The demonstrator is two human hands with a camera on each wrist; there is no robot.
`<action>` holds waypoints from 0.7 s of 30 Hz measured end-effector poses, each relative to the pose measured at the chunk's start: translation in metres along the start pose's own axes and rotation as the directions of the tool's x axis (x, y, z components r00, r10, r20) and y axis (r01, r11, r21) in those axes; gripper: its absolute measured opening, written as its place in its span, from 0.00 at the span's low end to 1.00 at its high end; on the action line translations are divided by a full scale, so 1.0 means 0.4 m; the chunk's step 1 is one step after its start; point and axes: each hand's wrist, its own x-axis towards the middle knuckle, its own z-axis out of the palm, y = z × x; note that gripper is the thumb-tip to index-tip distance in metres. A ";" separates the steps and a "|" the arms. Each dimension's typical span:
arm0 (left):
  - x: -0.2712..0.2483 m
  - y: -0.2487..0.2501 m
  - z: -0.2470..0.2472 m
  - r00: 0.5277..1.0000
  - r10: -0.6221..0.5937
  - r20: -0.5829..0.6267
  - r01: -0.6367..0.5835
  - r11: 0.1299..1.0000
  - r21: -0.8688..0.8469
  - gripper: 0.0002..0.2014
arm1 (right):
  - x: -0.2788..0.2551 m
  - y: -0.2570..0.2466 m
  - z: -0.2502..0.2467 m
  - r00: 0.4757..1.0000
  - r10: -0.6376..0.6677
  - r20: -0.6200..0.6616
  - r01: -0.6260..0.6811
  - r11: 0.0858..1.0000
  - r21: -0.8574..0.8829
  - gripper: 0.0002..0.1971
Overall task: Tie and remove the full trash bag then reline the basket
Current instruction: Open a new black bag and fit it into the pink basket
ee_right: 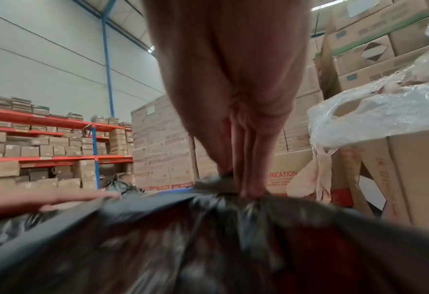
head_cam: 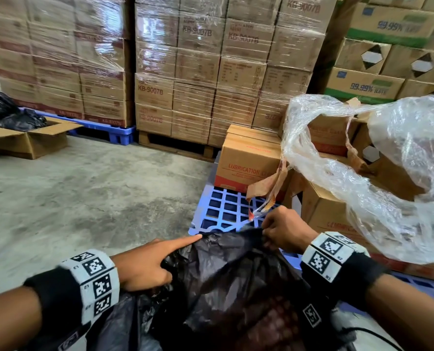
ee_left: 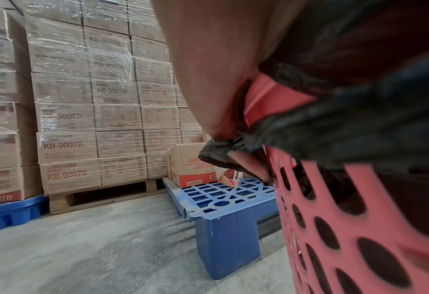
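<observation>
A grey concrete floor [head_cam: 84, 193] runs through a warehouse, with orange-and-blue shelving [ee_right: 57, 139] of cartons against a pale wall. Shrink-wrapped stacks of brown boxes [head_cam: 198, 72] read "KB-9007B"; a nearer carton [head_cam: 246, 163] on the blue plastic pallet [head_cam: 226, 211] reads "LUBRICATION", and the green-striped cartons [head_cam: 368, 87] on the right say "99.99%". Crumpled clear plastic wrap [head_cam: 388, 178] drapes over the boxes there. The black trash bag [head_cam: 231, 279], glossy and wrinkled, sits in the red perforated basket [ee_left: 346, 228] right below the person, its rim drawn up. The left hand [head_cam: 147, 264] grips the bag's edge with its lower fingers curled while its index finger lies straight along the rim. The right hand [head_cam: 286, 231] pinches a gathered bunch of the bag between its fingers.
</observation>
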 end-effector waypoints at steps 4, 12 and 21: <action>0.017 -0.017 -0.002 0.999 -0.032 -0.020 0.031 0.999 -0.034 0.42 | 0.015 0.005 0.050 0.953 0.072 0.293 -0.055 0.996 -0.067 0.20; 0.023 -0.016 0.003 0.964 -0.264 0.030 0.263 0.932 -0.249 0.09 | -0.027 0.032 0.016 0.904 0.159 0.397 -0.091 0.979 -0.183 0.32; 0.025 0.019 -0.040 0.936 -0.103 -0.337 0.147 0.983 0.110 0.22 | -0.171 0.044 -0.091 0.899 0.167 0.404 -0.061 0.963 -0.263 0.33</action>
